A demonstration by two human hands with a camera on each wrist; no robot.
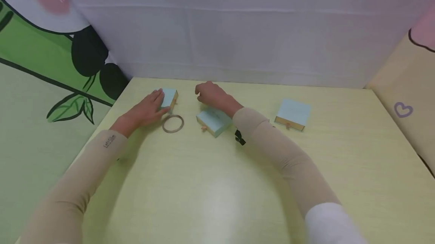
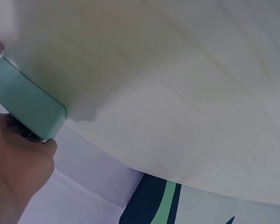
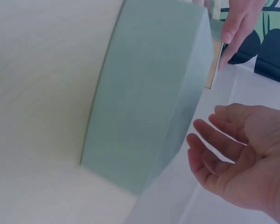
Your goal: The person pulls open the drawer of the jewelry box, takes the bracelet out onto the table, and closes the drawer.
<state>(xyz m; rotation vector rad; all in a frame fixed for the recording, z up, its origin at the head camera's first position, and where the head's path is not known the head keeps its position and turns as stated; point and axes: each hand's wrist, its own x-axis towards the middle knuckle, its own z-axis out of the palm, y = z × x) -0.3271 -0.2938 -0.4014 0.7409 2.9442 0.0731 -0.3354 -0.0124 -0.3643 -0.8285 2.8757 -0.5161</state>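
At the far left of the table, my left hand (image 1: 144,110) holds a small light blue box (image 1: 168,98), its fingers over the top and its thumb at the near edge. In the left wrist view the box (image 2: 30,100) has its plain side toward the camera. My right hand (image 1: 214,94) hovers just behind a second light blue box (image 1: 214,120). Its fingers (image 3: 219,140) are loosely curled with nothing in them, beside that box (image 3: 144,93) in the right wrist view. A thin grey ring (image 1: 164,125) lies flat between these two boxes.
A third light blue box (image 1: 293,112) with a tan side and small tab lies to the right. A white cloth (image 1: 238,44) hangs behind the pale table (image 1: 190,183). Panels with printed cartoons stand on the left and right. A black clip (image 1: 239,137) hangs below my right sleeve.
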